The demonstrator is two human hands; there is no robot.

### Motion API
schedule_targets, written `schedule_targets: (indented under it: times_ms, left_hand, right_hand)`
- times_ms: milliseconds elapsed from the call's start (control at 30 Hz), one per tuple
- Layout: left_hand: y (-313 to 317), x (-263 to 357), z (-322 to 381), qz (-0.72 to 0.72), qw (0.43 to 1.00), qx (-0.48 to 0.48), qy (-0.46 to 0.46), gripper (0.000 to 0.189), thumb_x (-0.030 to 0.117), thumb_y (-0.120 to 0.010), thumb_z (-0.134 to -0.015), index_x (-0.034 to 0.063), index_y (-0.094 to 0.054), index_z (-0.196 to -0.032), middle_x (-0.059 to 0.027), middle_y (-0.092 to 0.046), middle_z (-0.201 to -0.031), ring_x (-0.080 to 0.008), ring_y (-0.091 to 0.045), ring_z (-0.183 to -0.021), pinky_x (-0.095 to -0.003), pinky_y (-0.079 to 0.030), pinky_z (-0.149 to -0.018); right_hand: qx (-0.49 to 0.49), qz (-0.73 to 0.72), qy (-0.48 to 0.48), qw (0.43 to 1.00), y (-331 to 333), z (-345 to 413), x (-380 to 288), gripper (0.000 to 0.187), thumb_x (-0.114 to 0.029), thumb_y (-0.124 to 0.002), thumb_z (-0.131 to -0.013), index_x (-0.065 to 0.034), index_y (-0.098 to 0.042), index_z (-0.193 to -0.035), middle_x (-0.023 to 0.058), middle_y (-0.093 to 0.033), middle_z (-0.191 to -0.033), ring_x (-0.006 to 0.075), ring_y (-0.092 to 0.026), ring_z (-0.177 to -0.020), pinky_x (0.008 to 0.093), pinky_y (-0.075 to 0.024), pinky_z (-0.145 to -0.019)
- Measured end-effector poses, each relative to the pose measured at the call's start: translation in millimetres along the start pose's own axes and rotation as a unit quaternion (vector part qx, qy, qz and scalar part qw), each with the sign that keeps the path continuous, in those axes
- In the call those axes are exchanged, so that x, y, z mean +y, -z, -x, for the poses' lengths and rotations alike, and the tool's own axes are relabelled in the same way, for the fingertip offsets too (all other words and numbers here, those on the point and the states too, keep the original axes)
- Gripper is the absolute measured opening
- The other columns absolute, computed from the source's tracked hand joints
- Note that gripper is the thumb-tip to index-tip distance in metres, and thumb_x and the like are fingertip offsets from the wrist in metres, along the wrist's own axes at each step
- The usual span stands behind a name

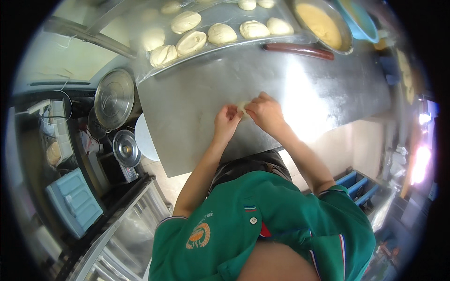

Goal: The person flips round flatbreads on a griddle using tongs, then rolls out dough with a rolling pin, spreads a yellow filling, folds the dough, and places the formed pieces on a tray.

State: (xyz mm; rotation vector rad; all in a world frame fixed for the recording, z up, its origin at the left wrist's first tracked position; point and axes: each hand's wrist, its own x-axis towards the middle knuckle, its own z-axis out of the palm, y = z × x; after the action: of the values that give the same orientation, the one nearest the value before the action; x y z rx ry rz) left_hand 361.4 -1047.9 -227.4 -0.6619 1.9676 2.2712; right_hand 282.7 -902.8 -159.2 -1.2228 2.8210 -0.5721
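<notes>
A small piece of pale dough (243, 109) is held just above or on the metal worktop (190, 116), between my two hands. My left hand (226, 121) pinches its left edge with thumb and fingers. From the right, my right hand (264, 109) grips the same piece, its fingers curled over the top. My fingers partly hide the dough's shape. Beyond my hands, several dough balls (221, 33) sit on a tray lined with clear plastic film. A reddish-brown rolling pin (298, 51) lies along the tray's near edge.
A metal bowl of yellow mixture (320, 24) and a light-blue bowl (362, 23) stand at the back right. Round metal lids (114, 99) are left of the worktop. Farther left is a pale-blue plastic container (75, 202). A blue-edged crate (357, 188) stands low at the right.
</notes>
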Motion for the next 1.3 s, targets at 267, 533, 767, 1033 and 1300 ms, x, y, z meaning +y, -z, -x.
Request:
schedule_targets:
  times_ms: [267,533,767,1033,1300]
  left_hand:
    - [15.6,-3.7,-7.3,-0.259,0.964,0.038,-0.042,0.033,0.012,-0.081,-0.076,0.0069,-0.061,-0.101,-0.0048,-0.066,-0.084,-0.0179,-0.063,-0.074,-0.0328,-0.051,-0.068]
    - [24.1,10.5,-28.3,-0.066,0.996,0.061,-0.019,0.047,0.019,-0.078,-0.074,0.0113,-0.057,-0.116,-0.0083,-0.060,-0.116,-0.0321,-0.056,-0.110,-0.0442,-0.045,-0.091]
    - [6.1,13.6,-32.1,-0.477,0.873,0.009,-0.102,0.049,0.013,-0.076,-0.073,0.0158,-0.057,-0.119,-0.0071,-0.057,-0.121,-0.0311,-0.052,-0.114,-0.0476,-0.041,-0.092]
    - [9.4,8.3,-38.8,-0.536,0.835,0.025,-0.120,0.055,0.010,-0.075,-0.070,0.0167,-0.057,-0.122,-0.0062,-0.057,-0.120,-0.0299,-0.052,-0.115,-0.0452,-0.041,-0.093]
    - [12.9,25.8,-50.0,-0.467,0.880,-0.071,-0.054,0.049,0.002,-0.070,-0.072,0.0108,-0.056,-0.118,-0.0128,-0.055,-0.119,-0.0343,-0.052,-0.112,-0.0446,-0.048,-0.094]
  right_hand:
    - [-0.201,0.180,0.017,0.963,-36.5,-21.2,-29.8,0.006,-0.015,-0.071,-0.073,-0.0124,-0.074,-0.078,0.0019,-0.071,-0.084,0.0231,-0.059,-0.103,0.0360,-0.0430,-0.084]
    - [0.008,-0.048,-0.087,0.995,25.4,-18.3,-15.8,0.008,-0.021,-0.071,-0.077,-0.0150,-0.075,-0.076,-0.0003,-0.069,-0.085,0.0245,-0.057,-0.100,0.0361,-0.0396,-0.085]
    - [-0.083,0.096,-0.030,0.991,-38.6,-11.7,-18.9,0.014,-0.019,-0.070,-0.078,-0.0137,-0.076,-0.089,0.0062,-0.064,-0.103,0.0245,-0.055,-0.105,0.0378,-0.0411,-0.091]
    - [0.234,-0.126,-0.082,0.960,1.4,28.8,6.4,0.013,-0.010,-0.066,-0.085,-0.0045,-0.071,-0.095,0.0110,-0.063,-0.117,0.0335,-0.058,-0.106,0.0423,-0.0478,-0.092]
    - [0.157,0.012,-0.179,0.971,-10.3,98.8,119.9,0.064,-0.026,-0.066,-0.092,-0.0018,-0.040,-0.146,0.0247,-0.048,-0.142,0.0401,-0.044,-0.133,0.0469,-0.0364,-0.113]
